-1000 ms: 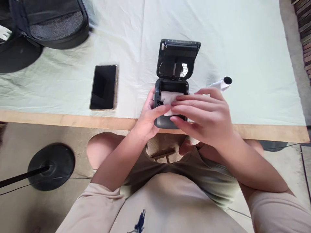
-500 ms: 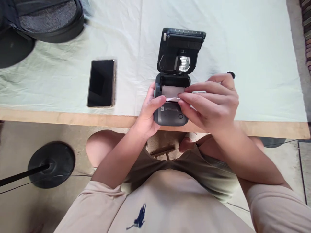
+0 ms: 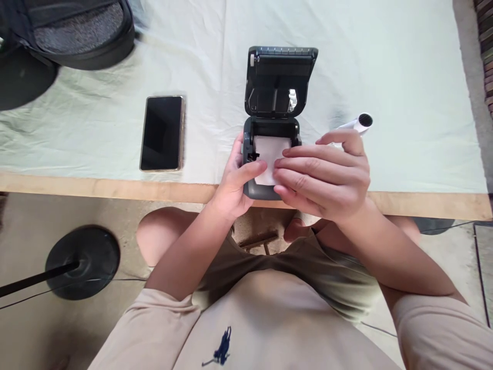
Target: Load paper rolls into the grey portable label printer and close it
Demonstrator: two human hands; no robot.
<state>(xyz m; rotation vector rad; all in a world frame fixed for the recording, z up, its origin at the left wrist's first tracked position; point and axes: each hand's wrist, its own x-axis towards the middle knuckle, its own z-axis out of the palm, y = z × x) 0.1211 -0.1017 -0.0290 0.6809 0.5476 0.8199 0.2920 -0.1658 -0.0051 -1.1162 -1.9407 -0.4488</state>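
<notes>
A small dark grey printer [image 3: 262,192] is held over the table's front edge, its lid [image 3: 281,79] raised. White paper [image 3: 269,149] lies in its compartment and reaches down over the front part of the body. My left hand [image 3: 236,180] is wrapped round the printer's left side, with the thumb pressing on the paper. From the right, my right hand [image 3: 327,172] touches the paper with its fingertips, the fingers held together. Whether those fingertips pinch the paper or only rest on it is hard to see.
A phone [image 3: 162,133] lies on the pale cloth [image 3: 208,61] at the left. Black bulky objects [image 3: 80,36] stand at the back left. Behind my right hand is a white cylinder [image 3: 360,123] with a dark end. A wooden edge [image 3: 115,189] runs along the front.
The paper now lies flatter and extends further towards me over the printer's front. My right hand has shifted slightly left, showing more of the white cylinder. The printer's lid has moved slightly left.
</notes>
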